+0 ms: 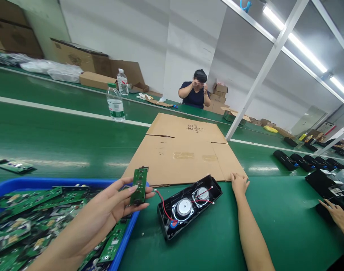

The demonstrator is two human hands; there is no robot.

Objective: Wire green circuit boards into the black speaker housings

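My left hand (123, 199) pinches a small green circuit board (139, 185) between thumb and fingers, above the right rim of a blue tray (123, 246). Many green circuit boards (47, 203) lie heaped in that tray. In front of me a black speaker housing (190, 207) rests tilted on the green table, its inside facing up. Two round speakers and loose red wires show in it. Beyond the housing lies a flat cardboard sheet (185, 165). My right hand (239, 183) has its fingers bent over the near right corner of the cardboard.
A single circuit board (16, 166) lies left, behind the tray. Two water bottles (115, 103) stand farther back. Several black housings (301, 162) line the right side, near another person's hand (334, 212). A white post (262, 75) rises behind the cardboard. A person (194, 92) sits opposite.
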